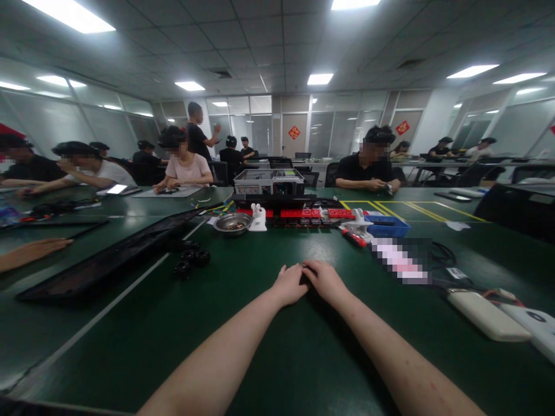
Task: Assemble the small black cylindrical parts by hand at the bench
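The left forearm [225, 358], at 7 o'clock, and the right forearm [390, 352], at 5 o'clock, were bare to the elbow. The left hand [289, 284] and right hand [326, 281] were bare too. Small spots marked the right forearm.

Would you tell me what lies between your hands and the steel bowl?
Nothing: the head view shows bare green table between left hand, right hand and steel bowl.

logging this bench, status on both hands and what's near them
Left hand and right hand down on the green table, fingertips touching, nothing seen held. Black rings nearest, off to the left; metal bowl beyond. Nothing between hands and rings.
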